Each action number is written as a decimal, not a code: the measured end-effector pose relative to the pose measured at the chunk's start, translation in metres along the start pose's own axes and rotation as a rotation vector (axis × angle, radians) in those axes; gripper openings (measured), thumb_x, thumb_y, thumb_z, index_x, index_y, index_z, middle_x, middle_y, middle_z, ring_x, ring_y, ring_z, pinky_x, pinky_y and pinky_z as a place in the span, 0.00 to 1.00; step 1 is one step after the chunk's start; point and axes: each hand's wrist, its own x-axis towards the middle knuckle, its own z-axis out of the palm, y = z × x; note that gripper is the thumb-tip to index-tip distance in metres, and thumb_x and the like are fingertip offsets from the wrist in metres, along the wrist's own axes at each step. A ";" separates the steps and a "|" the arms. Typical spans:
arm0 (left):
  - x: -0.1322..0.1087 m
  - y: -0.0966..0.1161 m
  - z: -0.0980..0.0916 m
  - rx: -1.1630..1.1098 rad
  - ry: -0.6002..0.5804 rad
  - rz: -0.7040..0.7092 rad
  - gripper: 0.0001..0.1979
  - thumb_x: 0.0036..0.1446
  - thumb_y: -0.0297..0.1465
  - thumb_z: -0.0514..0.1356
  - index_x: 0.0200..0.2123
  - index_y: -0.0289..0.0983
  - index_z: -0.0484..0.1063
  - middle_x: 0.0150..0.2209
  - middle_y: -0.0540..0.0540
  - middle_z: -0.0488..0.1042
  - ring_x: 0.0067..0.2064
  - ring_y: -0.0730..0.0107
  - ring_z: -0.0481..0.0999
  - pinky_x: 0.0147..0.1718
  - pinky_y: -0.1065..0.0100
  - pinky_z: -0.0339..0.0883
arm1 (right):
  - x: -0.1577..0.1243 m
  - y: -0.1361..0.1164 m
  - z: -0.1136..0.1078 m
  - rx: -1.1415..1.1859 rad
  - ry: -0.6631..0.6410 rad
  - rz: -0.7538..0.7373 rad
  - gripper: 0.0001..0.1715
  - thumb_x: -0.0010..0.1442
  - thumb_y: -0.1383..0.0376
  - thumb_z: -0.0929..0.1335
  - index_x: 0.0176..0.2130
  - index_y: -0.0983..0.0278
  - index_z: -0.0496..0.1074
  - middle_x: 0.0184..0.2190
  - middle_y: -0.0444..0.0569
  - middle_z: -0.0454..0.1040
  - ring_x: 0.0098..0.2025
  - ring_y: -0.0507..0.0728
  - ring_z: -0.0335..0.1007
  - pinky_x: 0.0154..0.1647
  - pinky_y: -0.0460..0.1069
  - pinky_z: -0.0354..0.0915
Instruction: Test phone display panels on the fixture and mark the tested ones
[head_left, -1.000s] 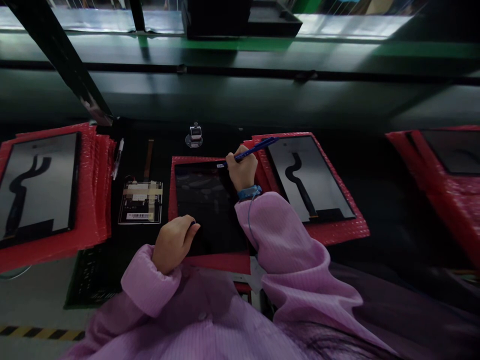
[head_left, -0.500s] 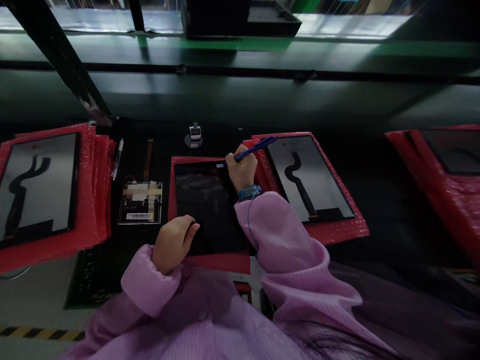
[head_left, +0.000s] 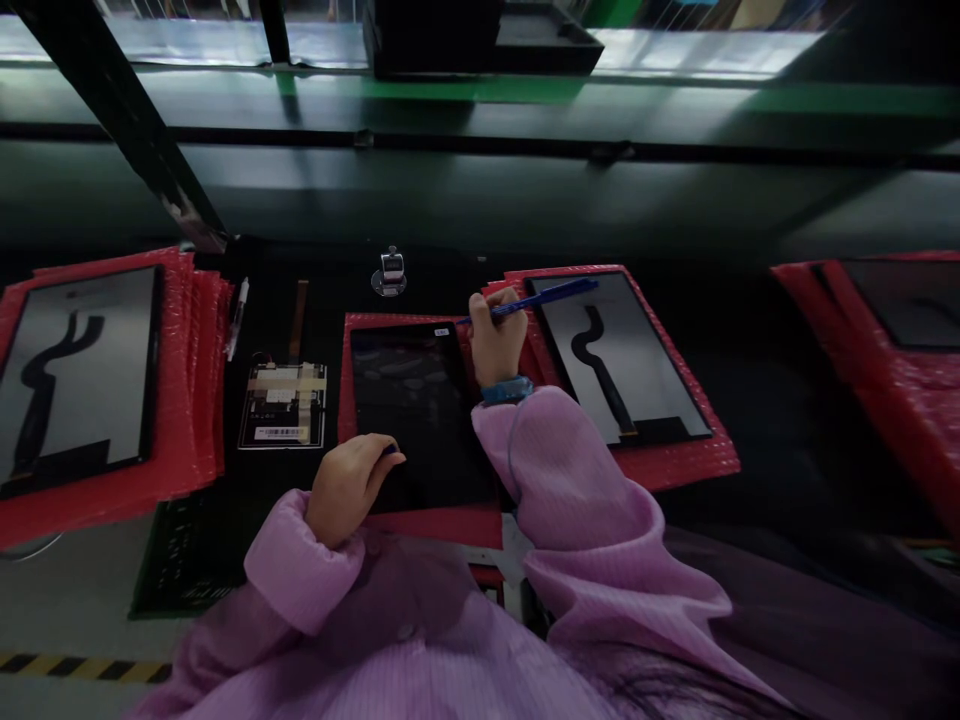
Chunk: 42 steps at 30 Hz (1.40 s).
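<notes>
My right hand [head_left: 498,340] grips a blue pen [head_left: 559,293], its tip pointing left near the top right corner of a dark display panel [head_left: 420,420]. A small white label [head_left: 442,332] sits at that corner, just left of the tip. The panel lies face up on a red bubble-wrap sheet [head_left: 450,527]. Over the panel's lower left part, my left hand [head_left: 352,485] pinches a small dark blue piece [head_left: 390,449] that looks like a pen cap. A blue wrist strap [head_left: 508,390] circles my right wrist.
Right of my hand, a silver-backed panel [head_left: 622,350] with a ribbon cable rests on red wrap. Similar panels [head_left: 90,370] are stacked at left. A circuit board tester [head_left: 283,405], a white pen [head_left: 238,318] and a tally counter [head_left: 391,272] stand on the black bench.
My right hand and the pen have moved slightly right, off the white label, and the pen lies flatter. My left hand has barely shifted.
</notes>
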 end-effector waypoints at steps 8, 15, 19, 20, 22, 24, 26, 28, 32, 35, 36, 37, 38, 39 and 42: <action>-0.003 -0.003 -0.002 -0.187 0.020 0.024 0.20 0.73 0.44 0.51 0.43 0.38 0.78 0.38 0.44 0.83 0.40 0.65 0.83 0.42 0.66 0.77 | -0.078 -0.061 -0.055 0.504 -0.340 0.242 0.18 0.60 0.48 0.67 0.31 0.59 0.66 0.23 0.42 0.65 0.23 0.51 0.63 0.23 0.47 0.62; -0.003 -0.003 -0.003 -0.243 0.075 0.079 0.23 0.72 0.46 0.51 0.39 0.36 0.78 0.35 0.44 0.83 0.37 0.67 0.84 0.39 0.70 0.75 | -0.143 -0.078 -0.044 0.521 -0.353 0.456 0.22 0.61 0.55 0.69 0.24 0.61 0.59 0.16 0.38 0.62 0.16 0.46 0.54 0.16 0.42 0.50; -0.006 -0.003 -0.004 -0.257 0.077 0.096 0.25 0.72 0.47 0.50 0.38 0.36 0.78 0.33 0.44 0.83 0.35 0.67 0.83 0.36 0.70 0.73 | -0.149 -0.073 -0.033 0.542 -0.371 0.474 0.23 0.60 0.52 0.70 0.24 0.61 0.59 0.16 0.38 0.62 0.16 0.46 0.53 0.16 0.42 0.50; -0.006 -0.004 -0.004 -0.255 0.079 0.101 0.25 0.72 0.48 0.50 0.38 0.36 0.78 0.33 0.44 0.83 0.35 0.67 0.83 0.35 0.70 0.73 | -0.151 -0.072 -0.032 0.546 -0.387 0.479 0.23 0.60 0.52 0.70 0.24 0.61 0.59 0.16 0.37 0.62 0.16 0.46 0.53 0.16 0.42 0.50; -0.008 -0.006 -0.003 -0.249 0.084 0.109 0.26 0.72 0.48 0.49 0.39 0.35 0.78 0.32 0.43 0.82 0.34 0.66 0.83 0.34 0.70 0.72 | -0.154 -0.070 -0.031 0.532 -0.415 0.481 0.23 0.60 0.52 0.70 0.25 0.61 0.59 0.17 0.38 0.63 0.17 0.46 0.53 0.17 0.42 0.50; -0.008 -0.007 -0.002 -0.245 0.080 0.111 0.26 0.72 0.49 0.49 0.39 0.35 0.78 0.32 0.43 0.82 0.34 0.66 0.82 0.34 0.69 0.72 | -0.157 -0.068 -0.031 0.507 -0.435 0.470 0.23 0.61 0.51 0.70 0.26 0.61 0.60 0.18 0.38 0.63 0.17 0.46 0.54 0.17 0.42 0.51; -0.009 -0.008 -0.002 -0.249 0.067 0.114 0.26 0.72 0.48 0.49 0.39 0.35 0.78 0.33 0.43 0.82 0.34 0.66 0.82 0.35 0.70 0.72 | -0.159 -0.066 -0.031 0.485 -0.447 0.447 0.23 0.62 0.52 0.69 0.26 0.61 0.60 0.18 0.37 0.63 0.18 0.46 0.55 0.18 0.42 0.51; -0.008 -0.008 -0.002 -0.261 0.054 0.121 0.26 0.72 0.48 0.49 0.39 0.35 0.78 0.32 0.43 0.82 0.33 0.67 0.82 0.34 0.70 0.72 | -0.159 -0.066 -0.031 0.470 -0.431 0.422 0.22 0.63 0.52 0.69 0.26 0.61 0.59 0.18 0.37 0.63 0.18 0.46 0.55 0.18 0.42 0.51; -0.007 -0.006 -0.005 -0.287 0.026 0.106 0.27 0.72 0.48 0.48 0.38 0.35 0.78 0.31 0.44 0.81 0.32 0.67 0.80 0.33 0.69 0.71 | -0.160 -0.070 -0.031 0.421 -0.393 0.374 0.21 0.64 0.54 0.67 0.25 0.61 0.59 0.18 0.37 0.63 0.18 0.47 0.54 0.18 0.43 0.50; -0.007 -0.005 -0.006 -0.277 0.003 0.125 0.27 0.73 0.48 0.47 0.36 0.36 0.76 0.29 0.45 0.78 0.29 0.69 0.76 0.30 0.70 0.66 | -0.164 -0.074 -0.029 0.324 -0.444 0.268 0.22 0.66 0.53 0.64 0.25 0.61 0.60 0.19 0.39 0.61 0.20 0.47 0.54 0.21 0.45 0.52; -0.007 -0.005 -0.006 -0.273 0.002 0.134 0.28 0.73 0.49 0.45 0.34 0.36 0.74 0.27 0.46 0.76 0.28 0.70 0.74 0.28 0.70 0.64 | -0.167 -0.074 -0.027 0.277 -0.468 0.214 0.23 0.67 0.53 0.62 0.24 0.61 0.60 0.20 0.39 0.60 0.21 0.48 0.53 0.22 0.45 0.52; -0.008 -0.005 -0.006 -0.277 0.000 0.132 0.29 0.73 0.49 0.44 0.31 0.36 0.72 0.26 0.47 0.74 0.26 0.71 0.72 0.27 0.70 0.61 | -0.170 -0.074 -0.026 0.228 -0.484 0.163 0.25 0.69 0.53 0.60 0.24 0.61 0.58 0.20 0.40 0.58 0.22 0.49 0.53 0.24 0.46 0.53; -0.008 -0.005 -0.006 -0.288 -0.003 0.119 0.30 0.73 0.50 0.42 0.29 0.37 0.70 0.24 0.48 0.72 0.25 0.71 0.70 0.26 0.69 0.58 | -0.173 -0.072 -0.024 0.180 -0.500 0.122 0.26 0.69 0.53 0.58 0.23 0.61 0.57 0.21 0.41 0.57 0.23 0.49 0.53 0.25 0.47 0.53; -0.009 -0.006 -0.007 -0.306 -0.007 0.097 0.31 0.73 0.51 0.41 0.28 0.37 0.67 0.23 0.49 0.69 0.24 0.71 0.68 0.25 0.69 0.56 | -0.176 -0.069 -0.022 0.138 -0.512 0.094 0.26 0.70 0.53 0.57 0.22 0.60 0.55 0.20 0.41 0.55 0.24 0.50 0.53 0.26 0.47 0.52; -0.010 -0.010 -0.008 -0.362 -0.034 0.042 0.32 0.72 0.54 0.39 0.24 0.39 0.61 0.21 0.51 0.64 0.23 0.72 0.63 0.24 0.68 0.53 | -0.184 -0.059 -0.016 0.085 -0.542 0.068 0.26 0.70 0.53 0.55 0.22 0.60 0.54 0.21 0.43 0.57 0.25 0.52 0.55 0.28 0.49 0.53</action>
